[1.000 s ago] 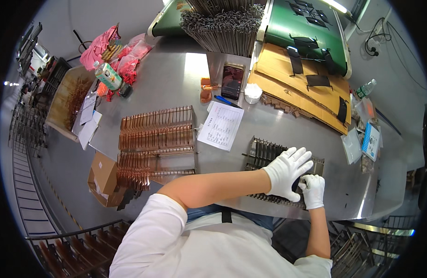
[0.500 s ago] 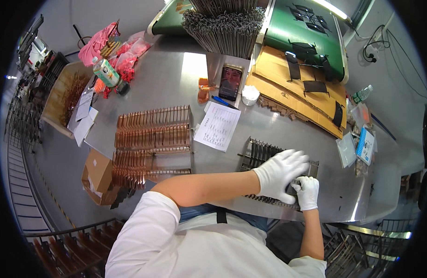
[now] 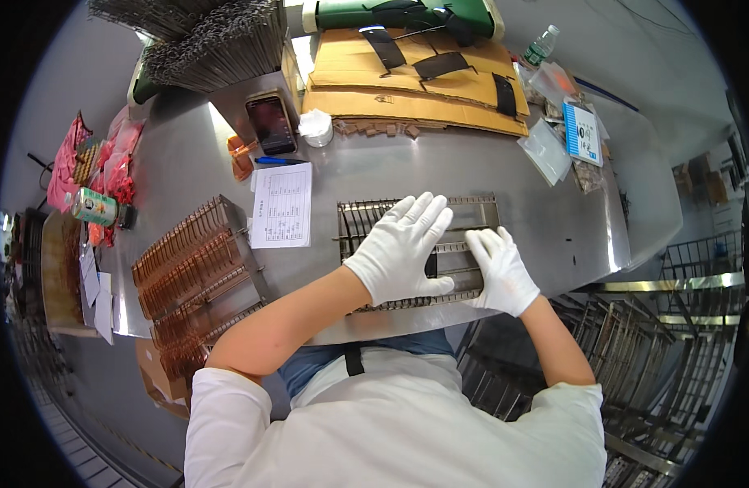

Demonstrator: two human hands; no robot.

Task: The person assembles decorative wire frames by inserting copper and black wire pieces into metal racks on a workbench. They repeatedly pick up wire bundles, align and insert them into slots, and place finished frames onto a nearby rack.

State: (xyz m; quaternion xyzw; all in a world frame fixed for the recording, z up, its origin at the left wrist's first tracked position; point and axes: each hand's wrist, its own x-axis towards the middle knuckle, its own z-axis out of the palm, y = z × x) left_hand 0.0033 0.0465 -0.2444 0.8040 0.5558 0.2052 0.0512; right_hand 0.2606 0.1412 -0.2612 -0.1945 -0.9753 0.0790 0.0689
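Observation:
A slotted metal rack (image 3: 489, 213) lies on the table in front of me. Dark thin plates (image 3: 360, 218) stand in a row in its left part, and the right part shows bare rails. My left hand (image 3: 400, 250), in a white glove, lies flat over the middle of the rack with fingers stretched and thumb apart. Under its palm the plates are partly hidden. My right hand (image 3: 505, 275), also gloved, is at the rack's right end, fingers extended and slightly bent over the rails. Nothing shows in its grasp.
Left of me stands a second rack (image 3: 243, 268) of copper-coloured plates. A printed sheet (image 3: 282, 205), phone (image 3: 270, 124) and white tub (image 3: 316, 128) lie beyond. Cardboard (image 3: 439, 104) with black curved pieces (image 3: 444, 67) is at the back, beside bundled wire hooks (image 3: 220, 49). Bags and a blue-white booklet (image 3: 582, 132) lie right.
The view has swung right, shifting the scene leftward. My right hand has uncurled from a dark piece by the left hand and moved apart to the rack's right end.

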